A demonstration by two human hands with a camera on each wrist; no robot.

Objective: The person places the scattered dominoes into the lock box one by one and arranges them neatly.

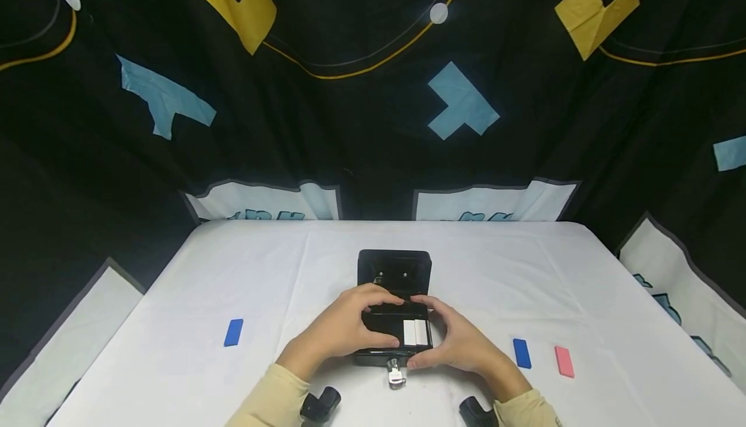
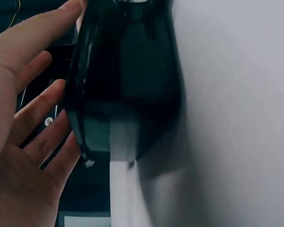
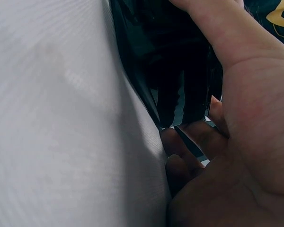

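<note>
A black lockbox (image 1: 381, 357) stands on the table with its lid (image 1: 394, 270) raised at the back. Two white blocks (image 1: 415, 332) lie side by side in its right part. From the left, my left hand (image 1: 344, 326) grips the box, thumb along the front rim and fingers reaching over toward the hinge side. My right hand (image 1: 460, 343) holds the opposite side, its thumb at the front corner and its fingers curled round toward the back. A silver padlock (image 1: 396, 375) hangs at the front between the two thumbs. The left hand covers part of the inside.
On the white table (image 1: 262, 265), a blue block (image 1: 234, 332) lies left of the box. Another blue block (image 1: 522, 353) and a pink block (image 1: 564, 361) lie to the right. A black patterned cloth (image 1: 350, 135) hangs behind the table.
</note>
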